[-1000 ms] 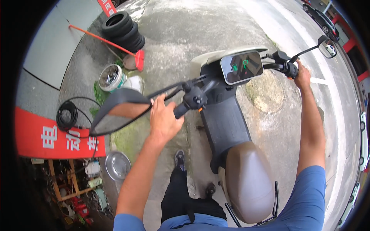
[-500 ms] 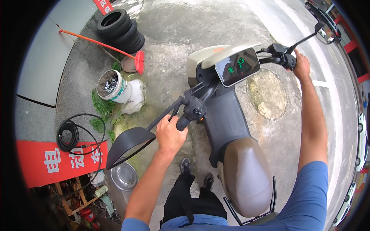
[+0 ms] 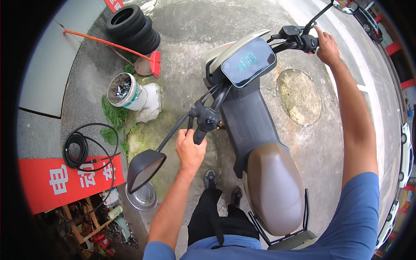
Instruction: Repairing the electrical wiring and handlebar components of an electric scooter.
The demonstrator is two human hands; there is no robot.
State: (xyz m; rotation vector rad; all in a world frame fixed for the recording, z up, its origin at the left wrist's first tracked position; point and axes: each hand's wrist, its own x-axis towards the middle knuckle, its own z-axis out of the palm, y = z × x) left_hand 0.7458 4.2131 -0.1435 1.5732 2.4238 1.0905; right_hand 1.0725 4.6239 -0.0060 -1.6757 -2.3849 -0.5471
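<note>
An electric scooter with a brown-grey seat (image 3: 275,186) and a dark footboard (image 3: 249,119) stands upright to the right of my legs. My left hand (image 3: 190,151) is closed around the left handlebar grip (image 3: 200,135), its fingers partly hidden. Far out at the right end of the bar, my right hand (image 3: 328,48) wraps the other grip, which it mostly covers. Between them a rectangular display (image 3: 249,62) glows with green characters. The left mirror (image 3: 147,170) hangs out beside my left forearm; the right mirror (image 3: 345,6) is cut by the view's edge.
Stacked tyres (image 3: 134,30), an orange-handled broom (image 3: 108,43) and a bucket of scraps (image 3: 127,92) stand at the left. Below them are a coiled black hose (image 3: 78,149), a red sign (image 3: 39,182) and a metal basin (image 3: 142,196). Parked cars (image 3: 404,154) line the far right.
The handlebar has turned leftward, its right end swinging forward with my right hand. The display has shifted left and shows different characters. The left mirror now appears narrower. Both hands keep their grips.
</note>
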